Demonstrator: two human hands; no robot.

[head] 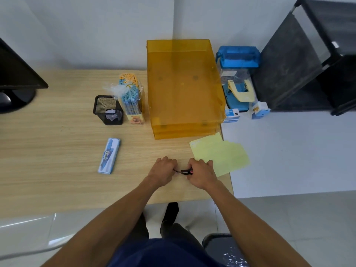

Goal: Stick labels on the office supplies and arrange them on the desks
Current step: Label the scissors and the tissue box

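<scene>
My left hand (163, 171) and my right hand (200, 174) meet over the wooden desk (57, 151) near its front right corner. Between them they pinch a small dark object with a pink end (185, 172); what it is stays unclear. A yellow label sheet (221, 154) lies just right of my right hand, hanging over the desk edge. A blue pen box (109, 156) lies flat to the left. Further back stand a black mesh pen holder (107, 109), a wrapped pack of pencils (132, 99) and stacked orange paper trays (183, 87).
On the white desk (289, 151) to the right sit a blue hole punch (238, 93), a blue-lidded clear box (238, 58), a small clip box (232, 115) and a small blue-and-white item (260, 109). A black shelf (312, 64) stands far right, a monitor (17, 74) far left.
</scene>
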